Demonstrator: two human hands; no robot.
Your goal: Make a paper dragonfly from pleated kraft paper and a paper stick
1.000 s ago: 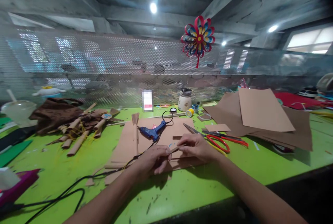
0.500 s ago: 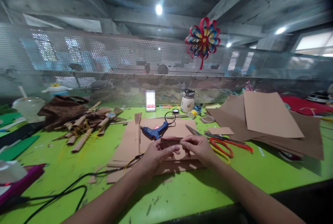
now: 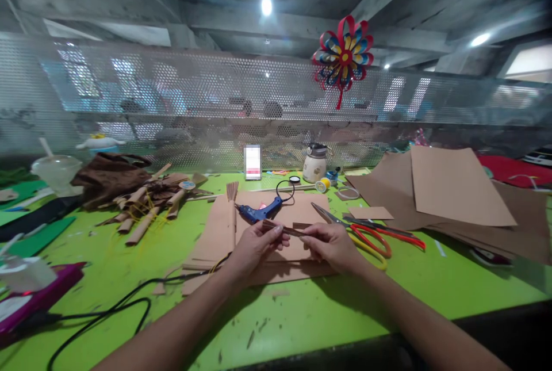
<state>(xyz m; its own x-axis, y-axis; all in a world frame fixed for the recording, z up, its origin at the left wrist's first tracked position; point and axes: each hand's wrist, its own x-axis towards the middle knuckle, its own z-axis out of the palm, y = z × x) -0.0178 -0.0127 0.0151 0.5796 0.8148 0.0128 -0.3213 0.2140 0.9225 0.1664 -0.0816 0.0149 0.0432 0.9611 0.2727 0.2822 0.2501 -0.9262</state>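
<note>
Between my two hands is a thin, layered strip of brown paper (image 3: 294,232), apparently folded or cut into narrow slats. My left hand (image 3: 257,249) pinches its left end with thumb and fingers. The other end is gripped by my right hand (image 3: 331,245). Beneath them lie sheets of brown kraft paper (image 3: 215,232). Just behind my hands rests a blue glue gun (image 3: 261,210). A small rolled-paper broom (image 3: 232,210) with a fringed top lies left of it. Scissors with red and yellow handles (image 3: 370,238) are right of my right hand.
Rolled paper pieces (image 3: 144,226) with yellow strings lie at the left by a brown bag (image 3: 103,178). A black cable (image 3: 129,296) crosses the front left. Big kraft sheets (image 3: 461,187) are stacked at right. A jar (image 3: 314,165) and phone (image 3: 252,162) stand behind.
The paper between my hands has tilted from a broader stack of layers to a thin edge-on strip, my fingers shifting along it. The view has moved slightly.
</note>
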